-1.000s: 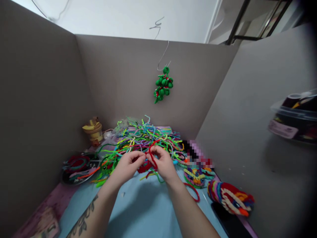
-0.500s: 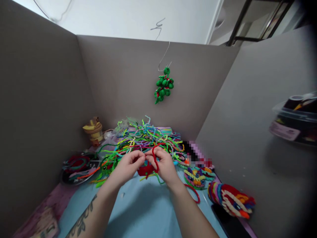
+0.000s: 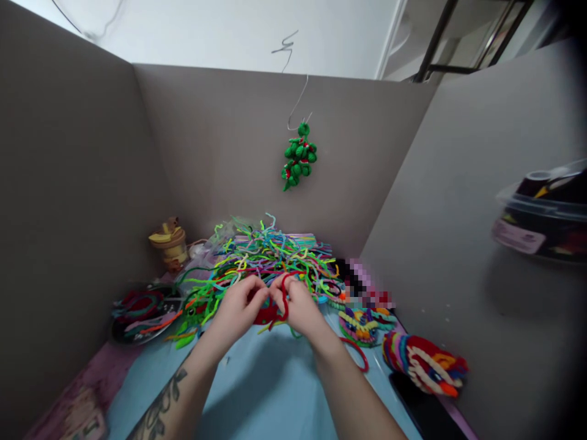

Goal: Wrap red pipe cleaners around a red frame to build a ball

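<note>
Both hands meet above the front of the pile, pinching a red pipe-cleaner piece [image 3: 265,315] whose body hangs between and below the fingers. My left hand [image 3: 242,304] closes thumb against fingers at its left side. On the other side, my right hand [image 3: 298,305] is pinched too, and a loose red pipe cleaner [image 3: 285,298] loops up over its fingers. The fingertips nearly touch, and exactly what they grip there is partly hidden. Just behind them spreads a heap of colourful pipe cleaners [image 3: 270,252].
A dark round tray [image 3: 137,335] with coiled strands lies left, near a brown-lidded cup [image 3: 173,247]. To the right are a multicoloured pipe-cleaner piece [image 3: 360,327], a striped bundle [image 3: 426,363], and a black phone-like slab [image 3: 424,406]. A green ornament [image 3: 299,160] hangs from the back panel.
The fingertips have shifted slightly while still pinching the red piece. The red loop over my right hand has moved a little; the whole view has shifted slightly.
</note>
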Motion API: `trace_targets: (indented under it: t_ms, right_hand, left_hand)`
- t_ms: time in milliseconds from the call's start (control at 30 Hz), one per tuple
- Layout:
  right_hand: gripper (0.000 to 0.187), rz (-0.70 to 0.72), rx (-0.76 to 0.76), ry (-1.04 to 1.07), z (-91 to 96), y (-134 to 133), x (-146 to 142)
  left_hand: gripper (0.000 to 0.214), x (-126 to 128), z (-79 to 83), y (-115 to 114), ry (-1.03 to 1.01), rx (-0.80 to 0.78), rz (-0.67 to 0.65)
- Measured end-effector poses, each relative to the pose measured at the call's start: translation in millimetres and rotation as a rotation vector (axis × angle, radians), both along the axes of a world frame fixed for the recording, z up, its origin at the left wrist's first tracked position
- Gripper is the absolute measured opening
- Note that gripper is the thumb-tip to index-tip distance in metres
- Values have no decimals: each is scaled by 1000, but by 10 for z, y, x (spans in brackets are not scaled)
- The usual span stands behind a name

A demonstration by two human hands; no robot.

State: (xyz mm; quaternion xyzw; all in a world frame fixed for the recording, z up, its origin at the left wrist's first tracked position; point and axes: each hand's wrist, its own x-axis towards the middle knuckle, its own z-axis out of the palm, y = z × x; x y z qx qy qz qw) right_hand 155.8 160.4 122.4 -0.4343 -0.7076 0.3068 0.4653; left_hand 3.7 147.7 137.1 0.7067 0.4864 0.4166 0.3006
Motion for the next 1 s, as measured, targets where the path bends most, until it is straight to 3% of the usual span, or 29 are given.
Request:
trace_targets:
  t_ms: [200, 400, 467, 667, 1000]
  right_hand:
    - [27, 56, -165, 229, -154, 96, 17]
    - [35, 129, -378, 581, -233, 149, 26]
    - [37, 139, -403, 605, -233, 154, 25]
    - [38, 113, -457, 663, -229, 175, -2]
    - [32, 150, -527, 765, -92, 109, -12]
  left_hand:
    - [34, -188, -36, 143, -417, -135, 29]
    - [39, -167, -48, 106, -514, -416, -169]
    - [38, -137, -61, 99, -542, -465, -209]
    - [38, -93, -71, 127, -695, -515, -159]
    - [28, -107, -134, 138, -907, -591, -193]
